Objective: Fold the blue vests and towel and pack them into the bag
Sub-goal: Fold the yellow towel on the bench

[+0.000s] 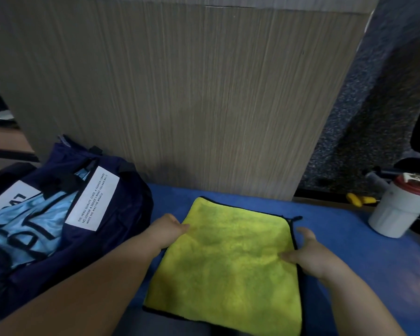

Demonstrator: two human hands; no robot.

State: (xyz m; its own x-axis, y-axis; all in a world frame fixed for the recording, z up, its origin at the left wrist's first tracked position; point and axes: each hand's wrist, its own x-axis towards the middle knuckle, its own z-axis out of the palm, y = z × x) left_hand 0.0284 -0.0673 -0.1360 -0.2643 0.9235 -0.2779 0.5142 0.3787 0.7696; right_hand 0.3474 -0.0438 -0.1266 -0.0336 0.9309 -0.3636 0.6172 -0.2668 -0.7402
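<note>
A yellow-green towel [230, 260] with a dark trim lies flat on the blue table top [344, 241], folded into a rectangle. My left hand [166, 232] pinches its left edge near the far corner. My right hand [306, 253] grips its right edge, thumb on top of the cloth. At the left lies a dark navy bag [117, 214], open, bearing a white label with black print. Light blue vests [32, 229] with dark markings lie inside the bag.
A wood-grain panel [204, 105] stands upright right behind the towel. At the right edge stands a white container with a red lid [400, 209]. A small yellow object [357, 201] lies by it. Speckled grey floor shows beyond.
</note>
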